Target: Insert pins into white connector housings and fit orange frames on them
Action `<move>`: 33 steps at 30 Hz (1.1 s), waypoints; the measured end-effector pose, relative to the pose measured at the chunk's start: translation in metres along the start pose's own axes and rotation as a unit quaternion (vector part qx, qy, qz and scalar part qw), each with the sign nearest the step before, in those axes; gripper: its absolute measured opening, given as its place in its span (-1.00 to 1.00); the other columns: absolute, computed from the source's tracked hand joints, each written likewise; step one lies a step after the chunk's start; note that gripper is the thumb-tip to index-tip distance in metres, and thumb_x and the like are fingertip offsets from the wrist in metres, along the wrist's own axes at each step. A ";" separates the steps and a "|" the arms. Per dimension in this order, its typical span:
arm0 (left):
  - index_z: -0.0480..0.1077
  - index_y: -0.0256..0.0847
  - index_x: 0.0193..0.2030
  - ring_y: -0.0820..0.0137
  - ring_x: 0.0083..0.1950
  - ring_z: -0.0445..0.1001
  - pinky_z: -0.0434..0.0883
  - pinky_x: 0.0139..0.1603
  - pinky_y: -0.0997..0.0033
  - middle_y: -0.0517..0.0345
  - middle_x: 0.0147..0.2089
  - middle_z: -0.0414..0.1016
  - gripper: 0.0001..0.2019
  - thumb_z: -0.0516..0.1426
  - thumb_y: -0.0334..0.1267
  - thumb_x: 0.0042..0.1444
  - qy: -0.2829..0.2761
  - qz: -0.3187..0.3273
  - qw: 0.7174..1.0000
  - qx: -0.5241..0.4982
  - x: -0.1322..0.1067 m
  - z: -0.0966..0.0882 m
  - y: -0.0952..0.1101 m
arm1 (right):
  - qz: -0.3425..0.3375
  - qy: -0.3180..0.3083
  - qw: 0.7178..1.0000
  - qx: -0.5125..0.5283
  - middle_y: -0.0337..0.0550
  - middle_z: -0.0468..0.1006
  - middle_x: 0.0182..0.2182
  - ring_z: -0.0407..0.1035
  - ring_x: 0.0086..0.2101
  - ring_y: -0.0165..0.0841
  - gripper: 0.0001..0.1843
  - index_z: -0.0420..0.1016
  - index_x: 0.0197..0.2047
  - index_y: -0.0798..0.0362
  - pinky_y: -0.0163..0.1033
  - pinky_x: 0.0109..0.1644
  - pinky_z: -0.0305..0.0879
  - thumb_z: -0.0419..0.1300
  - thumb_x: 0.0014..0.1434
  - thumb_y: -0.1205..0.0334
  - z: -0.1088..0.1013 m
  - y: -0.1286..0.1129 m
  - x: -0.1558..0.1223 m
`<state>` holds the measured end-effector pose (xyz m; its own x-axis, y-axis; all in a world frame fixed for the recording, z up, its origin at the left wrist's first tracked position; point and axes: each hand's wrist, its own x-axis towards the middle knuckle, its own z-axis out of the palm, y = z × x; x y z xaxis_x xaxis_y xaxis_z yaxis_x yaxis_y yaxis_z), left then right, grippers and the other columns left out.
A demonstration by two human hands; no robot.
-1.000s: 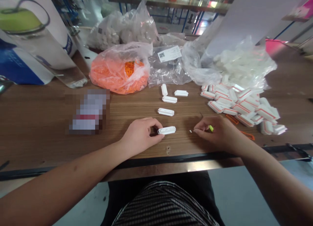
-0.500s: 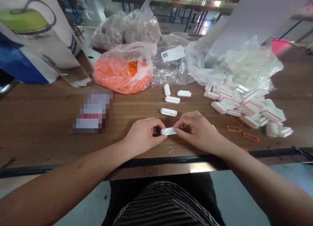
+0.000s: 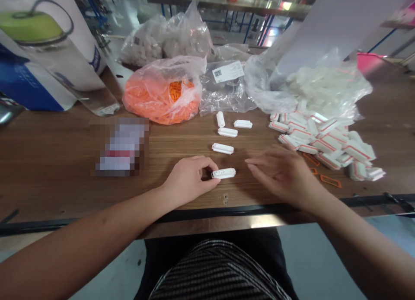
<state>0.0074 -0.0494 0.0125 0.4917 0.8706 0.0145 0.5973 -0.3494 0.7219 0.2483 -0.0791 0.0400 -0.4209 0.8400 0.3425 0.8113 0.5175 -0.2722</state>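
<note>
White plastic block (image 3: 223, 173) lies flat on the wooden bench (image 3: 65, 170), near the front edge, just right of our left hand (image 3: 189, 179). That hand is curled, its fingers at the block's end; whether they grip it, we cannot tell. Our right hand (image 3: 282, 174) is open, fingers spread, apart from the left and clear of the block. Four similar blocks (image 3: 227, 132) lie beyond, orange-edged pieces (image 3: 320, 146) heaped rightward. We judge this a moment between holds; handling the block calls for closing fingers on it.
</note>
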 end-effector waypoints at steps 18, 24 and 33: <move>0.51 -0.15 -0.31 0.52 -0.54 0.23 0.18 -0.45 0.48 0.33 -0.53 0.32 -0.90 0.25 -0.23 0.02 0.003 0.025 0.999 0.026 0.003 0.000 -0.002 | 0.076 -0.139 0.983 0.088 -0.24 0.56 -0.52 0.40 -0.48 -0.41 -0.84 0.57 -0.44 0.00 -0.27 -0.37 0.27 0.18 0.14 0.31 0.000 0.033 -0.012; 0.51 -0.15 -0.31 0.51 -0.53 0.25 0.21 -0.43 0.47 0.32 -0.52 0.33 -0.91 0.25 -0.24 0.01 0.000 0.013 1.000 0.009 0.001 0.000 -0.001 | 0.144 -0.115 0.966 0.182 -0.25 0.54 -0.52 0.38 -0.50 -0.43 -0.86 0.54 -0.45 0.00 -0.30 -0.41 0.28 0.21 0.14 0.24 0.000 0.017 -0.003; 0.51 -0.15 -0.31 0.51 -0.52 0.25 0.21 -0.42 0.47 0.31 -0.48 0.37 -0.91 0.26 -0.26 0.00 -0.002 0.004 1.000 -0.011 0.001 0.000 0.001 | 0.067 -0.101 0.972 0.199 -0.28 0.53 -0.47 0.36 -0.45 -0.45 -0.87 0.53 -0.41 0.02 -0.24 -0.23 0.22 0.20 0.17 0.31 0.015 -0.009 0.022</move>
<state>0.0081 -0.0489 0.0131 0.4989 0.8665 0.0169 0.5797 -0.3482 0.7367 0.2254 -0.0631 0.0360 -0.4261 0.8982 0.1083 0.6592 0.3902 -0.6428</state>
